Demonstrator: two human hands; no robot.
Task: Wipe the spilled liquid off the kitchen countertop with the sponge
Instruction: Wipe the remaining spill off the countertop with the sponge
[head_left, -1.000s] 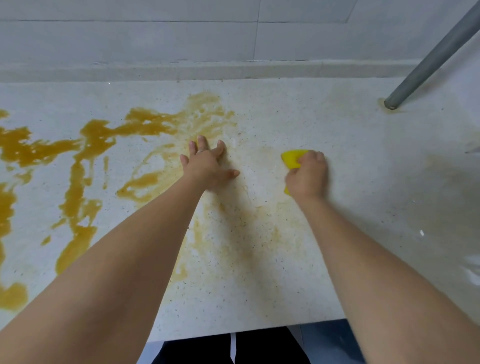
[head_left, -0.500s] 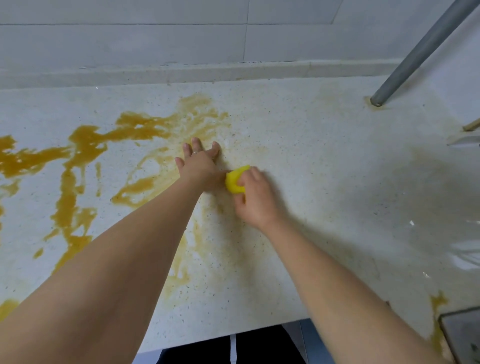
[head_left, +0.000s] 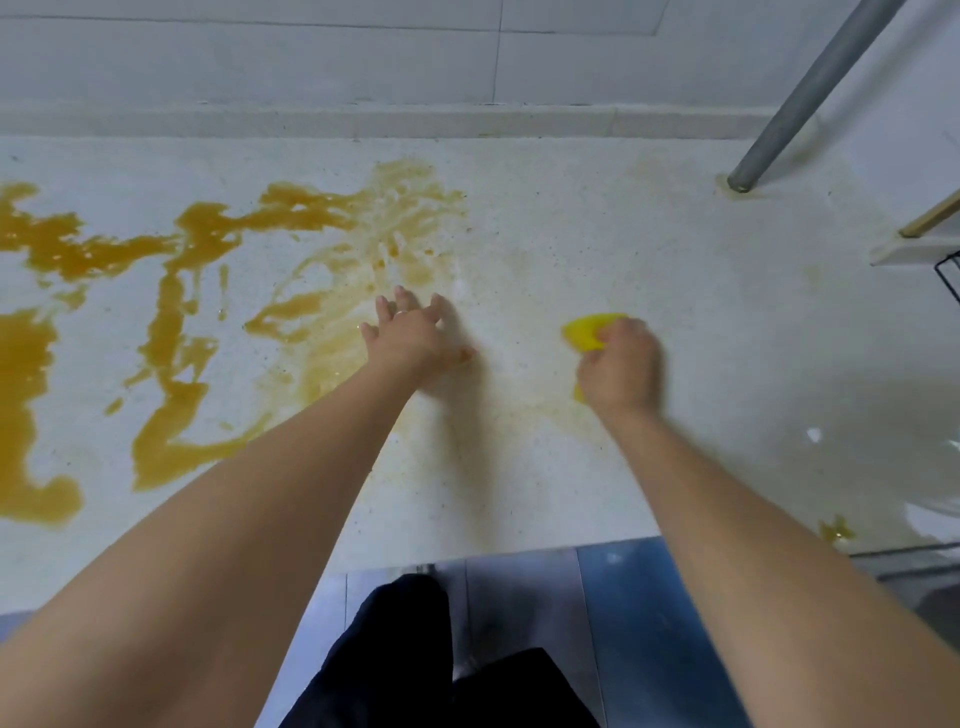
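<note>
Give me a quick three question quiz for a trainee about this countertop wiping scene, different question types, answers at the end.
1. True or false: the right hand grips the yellow sponge.
2. The left hand is: A) holding a cloth B) flat on the countertop C) off the counter.
3. Fill in: the thick amber spill lies to the ____ of the left hand.

Key: 1 true; 2 B; 3 left.

Both arms reached forward, bare to the elbow. Left hand (head_left: 415, 340) lay flat, fingers spread, palm down on the desk (head_left: 545, 249). Right hand (head_left: 621, 366), right of it and well apart, curled round the sponge (head_left: 587, 328).
</note>
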